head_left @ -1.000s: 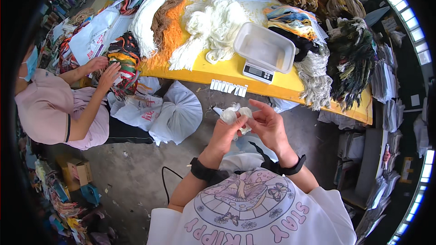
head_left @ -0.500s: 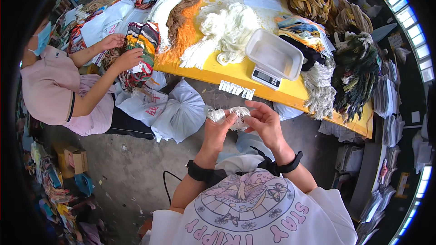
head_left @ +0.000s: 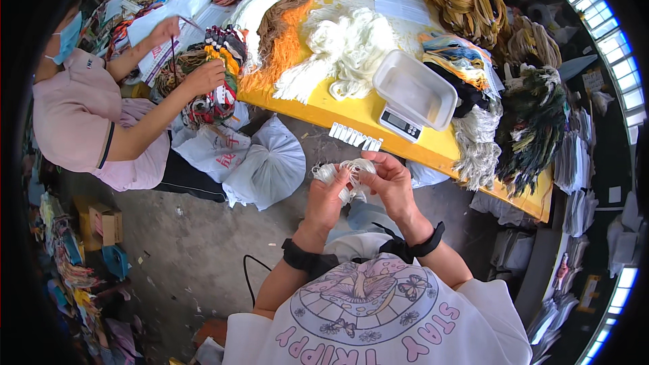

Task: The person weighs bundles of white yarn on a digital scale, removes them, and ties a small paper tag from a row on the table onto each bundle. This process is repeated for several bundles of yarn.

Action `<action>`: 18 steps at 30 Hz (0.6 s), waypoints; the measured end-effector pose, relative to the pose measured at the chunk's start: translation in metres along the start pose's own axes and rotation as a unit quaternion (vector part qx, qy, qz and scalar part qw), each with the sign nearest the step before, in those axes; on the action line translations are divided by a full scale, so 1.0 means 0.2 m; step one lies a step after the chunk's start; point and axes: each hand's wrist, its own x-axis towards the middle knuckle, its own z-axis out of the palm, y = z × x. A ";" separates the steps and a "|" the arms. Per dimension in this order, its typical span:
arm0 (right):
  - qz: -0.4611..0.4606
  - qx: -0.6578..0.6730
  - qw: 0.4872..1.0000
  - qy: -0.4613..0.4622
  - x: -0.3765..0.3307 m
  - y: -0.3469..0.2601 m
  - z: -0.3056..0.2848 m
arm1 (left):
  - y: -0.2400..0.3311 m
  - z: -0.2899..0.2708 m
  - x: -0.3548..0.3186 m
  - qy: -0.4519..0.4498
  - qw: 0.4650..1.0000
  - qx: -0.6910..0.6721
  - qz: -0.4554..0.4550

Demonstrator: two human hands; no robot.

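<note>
A small skein of white thread [head_left: 327, 174] is held in front of my body, just off the near edge of the table. My left hand [head_left: 327, 197] is closed round it, thumb on top. On the other side, my right hand [head_left: 390, 182] pinches strands of the same skein between thumb and fingers. Loose loops stand up between the two hands. Just beyond them, a row of small white tags [head_left: 355, 136] runs along the table edge. A larger heap of white thread [head_left: 358, 47] lies farther back on the yellow table [head_left: 318, 105].
A white plastic tray [head_left: 415, 88] rests on a digital scale [head_left: 400, 124]. Brown hanks [head_left: 466, 7] and dark green hanks [head_left: 534, 122] lie at the right. At the left, a co-worker [head_left: 81, 122] handles multicoloured skeins [head_left: 209, 88]. White sacks [head_left: 267, 165] stand on the floor.
My hands stay around the skein, whose loops now look looser and more spread. The co-worker's hand has lifted a dark purple strand. The view has shifted slightly.
</note>
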 end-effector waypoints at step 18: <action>0.062 -0.244 0.944 -0.212 0.14 -0.95 -0.19 | -0.07 -0.81 -0.07 -0.053 0.951 -0.303 -0.030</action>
